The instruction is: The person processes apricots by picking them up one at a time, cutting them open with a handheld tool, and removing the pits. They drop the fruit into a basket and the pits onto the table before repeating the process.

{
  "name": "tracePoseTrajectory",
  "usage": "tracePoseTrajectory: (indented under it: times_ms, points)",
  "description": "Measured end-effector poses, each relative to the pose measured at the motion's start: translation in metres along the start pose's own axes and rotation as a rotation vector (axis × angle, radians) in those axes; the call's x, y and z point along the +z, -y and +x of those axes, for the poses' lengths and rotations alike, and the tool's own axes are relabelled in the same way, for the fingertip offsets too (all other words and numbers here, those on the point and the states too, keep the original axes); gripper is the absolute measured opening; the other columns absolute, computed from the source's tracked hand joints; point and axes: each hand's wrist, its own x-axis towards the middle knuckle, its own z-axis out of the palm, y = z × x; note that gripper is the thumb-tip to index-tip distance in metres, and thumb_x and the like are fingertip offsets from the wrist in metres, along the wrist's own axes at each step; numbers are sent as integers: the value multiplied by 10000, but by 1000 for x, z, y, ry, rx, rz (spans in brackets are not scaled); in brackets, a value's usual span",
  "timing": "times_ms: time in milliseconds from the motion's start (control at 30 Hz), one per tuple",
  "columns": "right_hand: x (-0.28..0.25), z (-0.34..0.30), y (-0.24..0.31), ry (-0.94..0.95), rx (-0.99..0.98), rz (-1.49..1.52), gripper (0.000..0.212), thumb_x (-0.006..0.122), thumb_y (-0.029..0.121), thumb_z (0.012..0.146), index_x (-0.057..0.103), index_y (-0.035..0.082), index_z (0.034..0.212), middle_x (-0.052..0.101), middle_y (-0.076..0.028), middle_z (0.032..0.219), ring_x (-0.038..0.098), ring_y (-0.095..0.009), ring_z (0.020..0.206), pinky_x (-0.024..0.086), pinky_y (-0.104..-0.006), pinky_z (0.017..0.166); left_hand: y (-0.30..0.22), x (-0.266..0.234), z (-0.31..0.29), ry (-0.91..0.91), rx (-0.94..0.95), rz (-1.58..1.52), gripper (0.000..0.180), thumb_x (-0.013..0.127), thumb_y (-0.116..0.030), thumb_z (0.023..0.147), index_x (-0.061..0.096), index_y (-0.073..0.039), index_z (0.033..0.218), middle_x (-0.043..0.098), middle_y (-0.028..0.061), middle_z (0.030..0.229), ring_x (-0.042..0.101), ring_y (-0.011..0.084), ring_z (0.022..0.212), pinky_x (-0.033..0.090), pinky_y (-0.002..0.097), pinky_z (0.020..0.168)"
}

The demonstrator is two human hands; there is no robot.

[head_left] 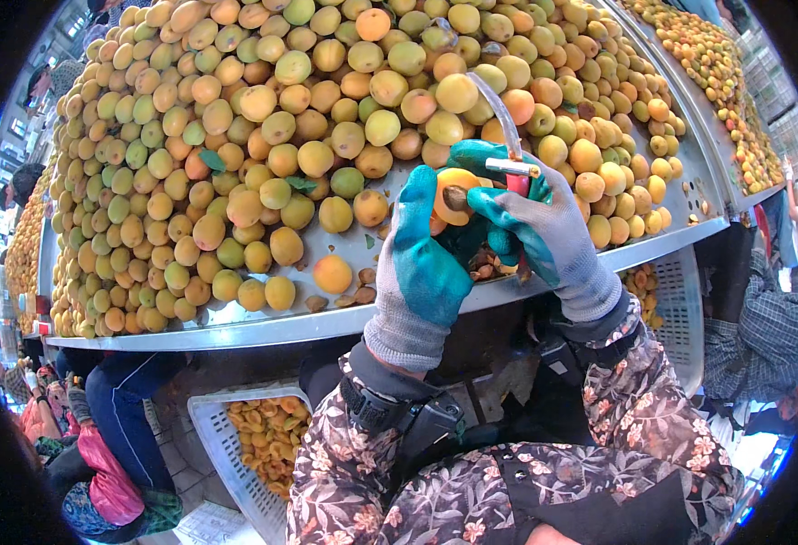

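Observation:
My left hand (pixel 428 263), in a grey and teal coated glove, is closed around a split orange apricot (pixel 453 209). A brown pit (pixel 454 197) shows in its flesh. Gloved the same way, my right hand (pixel 544 213) is closed on what looks like a curved knife (pixel 499 109), its pink handle partly hidden by the fingers. The shiny bent blade points up and away over the fruit. A short pale metal rod lies across the handle. The right thumb touches the apricot beside the pit. Both hands are above the table's near edge.
Whole apricots (pixel 326 127) are heaped on the metal table (pixel 326 323), with loose pits near its raised rim. Below stand a white crate (pixel 222 445) of apricot halves at left and another crate (pixel 680 309) at right. Other people sit at both sides; another fruit-covered table (pixel 703 64) stands far right.

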Motion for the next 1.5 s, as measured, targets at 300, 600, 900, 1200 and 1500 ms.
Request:
tracePoseTrajectory:
  times_ms: [300,600,900,1200,1500]
  points:
    - [-27,5,25,283,-580,495,403,454,287,993,490,43,1312,560,-169,1292,613,-211,1075,458,-502,979,-11,5,1,-150,469,947,612,789,-62,762,457,47,1265,615,162,1082,629,229,969,527,326,796]
    - [-24,8,12,346,-681,248,401,534,269,954,520,-24,1228,565,-182,1228,576,-250,1104,382,-620,1017,-1,12,2,-38,493,774,540,708,87,759,500,-20,1246,587,111,1135,585,203,1055,528,306,837]
    - [3,-31,18,-9,-428,-5,388,745,-3,765,605,-47,1124,654,-109,1083,629,-164,979,509,-276,869,-7,-7,12,-159,687,848,607,765,61,684,525,-49,1230,606,91,1105,596,214,976,506,321,842]
    - [11,-34,17,-69,-544,-368,338,758,7,758,634,-43,1069,662,-111,1053,635,-166,945,505,-295,854,-12,-16,11,-143,641,1041,695,777,60,669,469,-49,1282,606,107,1113,579,216,989,488,328,868]
    - [-27,0,-16,-12,-186,50,118,607,24,873,674,-35,950,660,-124,1030,665,-213,922,562,-305,831,-18,-12,11,-85,636,1066,501,691,35,673,571,-62,1150,596,79,1014,594,202,926,522,302,726]
